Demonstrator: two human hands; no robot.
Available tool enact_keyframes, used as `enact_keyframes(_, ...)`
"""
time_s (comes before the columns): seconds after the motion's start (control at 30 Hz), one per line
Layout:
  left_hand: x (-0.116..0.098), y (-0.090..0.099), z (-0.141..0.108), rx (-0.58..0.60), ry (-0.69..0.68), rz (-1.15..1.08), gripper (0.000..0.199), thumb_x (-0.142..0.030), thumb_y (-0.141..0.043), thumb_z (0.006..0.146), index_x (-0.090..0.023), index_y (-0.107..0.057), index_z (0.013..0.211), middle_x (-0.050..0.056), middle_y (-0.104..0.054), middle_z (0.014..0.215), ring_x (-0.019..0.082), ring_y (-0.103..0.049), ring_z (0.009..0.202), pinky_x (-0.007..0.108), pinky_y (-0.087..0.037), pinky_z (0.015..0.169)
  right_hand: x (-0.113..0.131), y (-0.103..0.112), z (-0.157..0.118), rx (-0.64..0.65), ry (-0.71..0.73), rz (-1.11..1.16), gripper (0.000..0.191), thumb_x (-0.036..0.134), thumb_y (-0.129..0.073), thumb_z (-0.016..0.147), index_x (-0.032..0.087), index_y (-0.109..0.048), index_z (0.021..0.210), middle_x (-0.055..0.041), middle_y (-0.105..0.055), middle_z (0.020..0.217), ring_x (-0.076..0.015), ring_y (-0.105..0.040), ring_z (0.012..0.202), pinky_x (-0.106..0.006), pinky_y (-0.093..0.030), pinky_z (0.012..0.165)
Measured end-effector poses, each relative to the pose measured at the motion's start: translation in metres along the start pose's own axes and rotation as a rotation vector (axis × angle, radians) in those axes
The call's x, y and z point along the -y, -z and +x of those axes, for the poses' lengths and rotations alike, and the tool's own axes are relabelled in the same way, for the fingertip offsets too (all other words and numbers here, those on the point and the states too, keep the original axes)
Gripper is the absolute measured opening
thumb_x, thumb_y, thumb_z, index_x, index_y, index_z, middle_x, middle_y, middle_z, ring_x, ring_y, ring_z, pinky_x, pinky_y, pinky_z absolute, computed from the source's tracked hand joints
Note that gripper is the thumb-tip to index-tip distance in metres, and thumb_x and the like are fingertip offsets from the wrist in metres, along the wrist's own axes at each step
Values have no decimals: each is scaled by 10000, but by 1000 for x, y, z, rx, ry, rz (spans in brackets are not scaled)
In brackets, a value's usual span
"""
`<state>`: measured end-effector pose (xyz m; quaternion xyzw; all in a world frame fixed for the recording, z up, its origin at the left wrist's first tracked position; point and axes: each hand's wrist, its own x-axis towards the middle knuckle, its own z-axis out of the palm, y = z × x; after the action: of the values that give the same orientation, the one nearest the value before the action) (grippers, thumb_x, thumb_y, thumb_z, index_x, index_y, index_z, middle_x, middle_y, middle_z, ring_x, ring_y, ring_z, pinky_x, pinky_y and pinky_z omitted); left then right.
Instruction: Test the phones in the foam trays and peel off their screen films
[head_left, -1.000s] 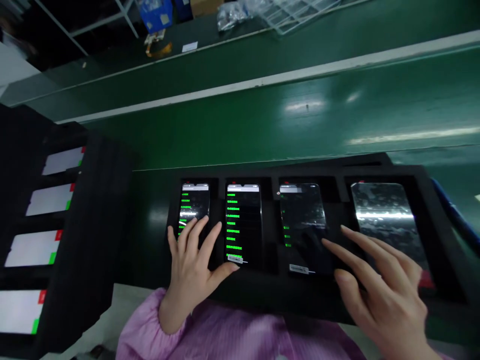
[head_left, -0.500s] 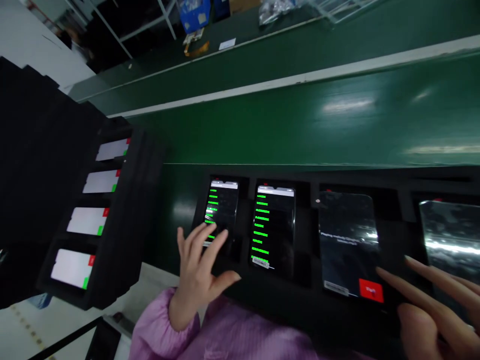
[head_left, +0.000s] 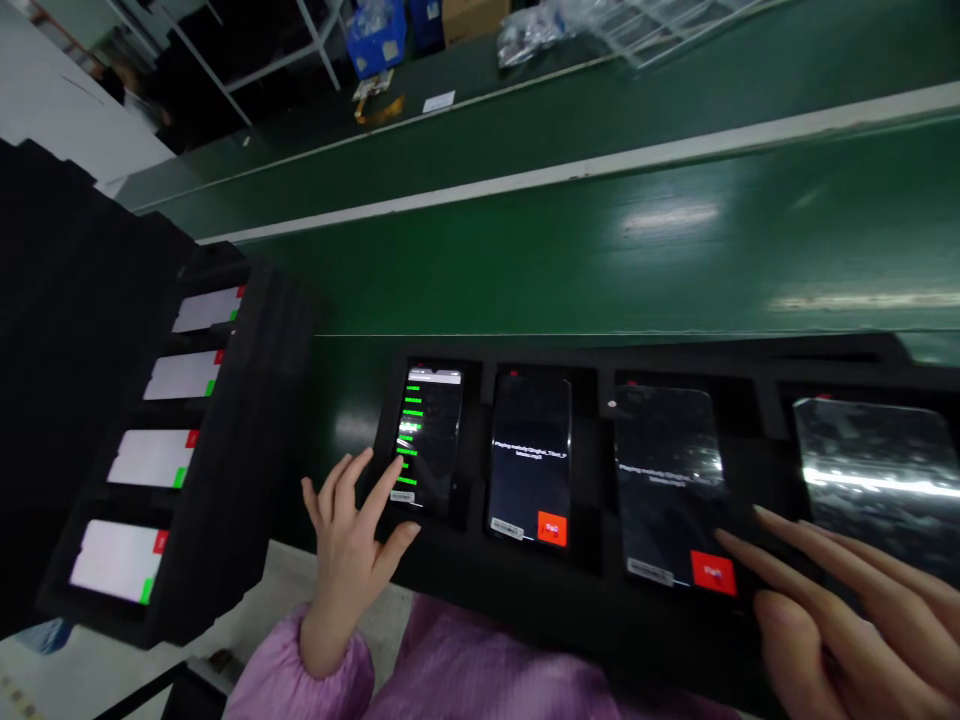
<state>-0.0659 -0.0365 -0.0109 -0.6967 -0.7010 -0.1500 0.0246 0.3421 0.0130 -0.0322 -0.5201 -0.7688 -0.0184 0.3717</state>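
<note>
While our left hand reaches out of its puffy lilac sleeve with fingers loosely spread and nothing in its grasp, one fingertip lies over the lower left part of the slim black leftmost phone; whether it presses the glass we cannot tell. Our right hand is likewise open and empty, its forefinger just beside the red on-screen button of the glossy black third phone, its other fingers spread over the glossy black rightmost phone. All four handsets sit face up in separate wells of a black foam tray. As we judge it, they stand at uneven stages: the third phone and the glossy black second phone both show a "Playing melody" message and a red button, whereas the leftmost phone is on a list of green lines, and glare keeps us from reading the rightmost phone. To our left, a rectangular black foam holder carries four white-lit screens, each with red and green corners; we cannot tell whether those count as finished. Beyond runs the glossy green worktop, with a blue plastic bin and clear plastic bags farthest off.
</note>
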Motion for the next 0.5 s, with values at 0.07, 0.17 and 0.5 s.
enact_keyframes(0.07, 0, 1, 1, 10, 10, -15, 512, -570, -470, 1074, -331, -613, 1504, 134, -465, 1630, 404, -404, 1519, 766, -79, 1289, 6, 1, 6, -6, 37, -17, 678, 230, -603, 991, 496, -488, 1605, -85, -763, 1199, -376, -726, 999, -607, -542, 852)
enact_keyframes(0.17, 0, 2, 1, -137, 22, -110, 573, -567, -437, 1079, -252, -534, 1548, 178, -482, 1584, 388, -453, 1486, 724, -139, 1300, 13, 5, 10, -17, 54, -24, 695, 167, -598, 999, 453, -484, 1623, -93, -747, 1230, -367, -711, 1033, -592, -519, 897)
enact_keyframes(0.5, -22, 17, 96, -141, -153, -124, 421, -479, -557, 1056, -268, -636, 1411, 113, -657, 1411, 313, -590, 1345, 669, -201, 1312, -39, 29, 88, 267, 45, -72, 337, 478, -519, 1095, 296, -758, 1246, -120, -704, 1365, -373, -634, 1232, -580, -493, 987)
